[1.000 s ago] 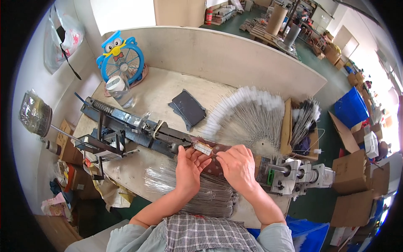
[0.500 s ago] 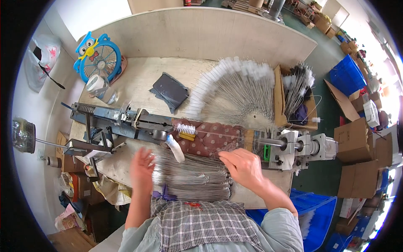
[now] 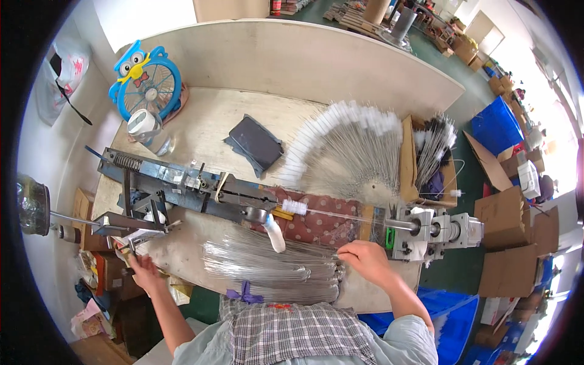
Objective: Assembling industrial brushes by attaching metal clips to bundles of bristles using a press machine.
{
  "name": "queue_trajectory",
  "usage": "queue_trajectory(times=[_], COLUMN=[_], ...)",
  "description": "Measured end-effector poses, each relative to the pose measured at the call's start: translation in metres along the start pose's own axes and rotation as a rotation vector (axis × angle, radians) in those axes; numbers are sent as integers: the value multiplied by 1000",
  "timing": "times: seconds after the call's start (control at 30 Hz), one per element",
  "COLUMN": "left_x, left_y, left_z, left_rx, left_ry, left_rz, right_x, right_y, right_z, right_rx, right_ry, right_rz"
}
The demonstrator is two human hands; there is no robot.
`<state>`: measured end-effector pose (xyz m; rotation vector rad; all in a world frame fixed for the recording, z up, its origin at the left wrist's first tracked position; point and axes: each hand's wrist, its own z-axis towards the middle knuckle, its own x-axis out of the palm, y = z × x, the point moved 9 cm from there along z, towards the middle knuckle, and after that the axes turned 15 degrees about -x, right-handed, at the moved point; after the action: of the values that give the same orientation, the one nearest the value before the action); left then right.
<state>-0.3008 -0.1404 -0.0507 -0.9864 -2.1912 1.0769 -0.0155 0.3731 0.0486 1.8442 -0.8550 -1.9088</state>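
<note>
Fingers of the left hand are pointing at a dark lever at eight o'clock; whether they are grasping it I cannot tell. Those of the right hand, between four and five, are sitting half-curled beside the wire bundle, their grip hidden. A white brush is lying near the centre, its wire extending toward the metal chuck past three o'clock.

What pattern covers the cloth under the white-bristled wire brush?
Pale dots on reddish-brown cloth, best seen in the head view.

Pale workbench under wire bundles, fanned white brushes, long metal machine
</note>
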Motion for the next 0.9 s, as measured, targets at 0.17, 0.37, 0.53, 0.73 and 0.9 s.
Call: queue_trajectory(times=[0.17, 0.37, 0.53, 0.73, 0.9], left_x=[70, 184, 210, 213, 197], left_y=[100, 153, 158, 85, 74], left_z=[-81, -253, -338, -362, -315], left_rx=[-484, -574, -771, -1407, -884], left_ry=[445, 959, 952, 1189, 1245], left_rz=[-136, 400, 439, 120, 194], right_x=[-14, -17, -19, -31, -114], right_y=[7, 12, 15, 35, 63], right_z=[-1, -6, -9, -2, -19], right_rx=[-30, -115, -89, -74, -110], right_ry=[-56, -56, -83, -62, -261], right_rz=[-106, -213, -281, -432, -716])
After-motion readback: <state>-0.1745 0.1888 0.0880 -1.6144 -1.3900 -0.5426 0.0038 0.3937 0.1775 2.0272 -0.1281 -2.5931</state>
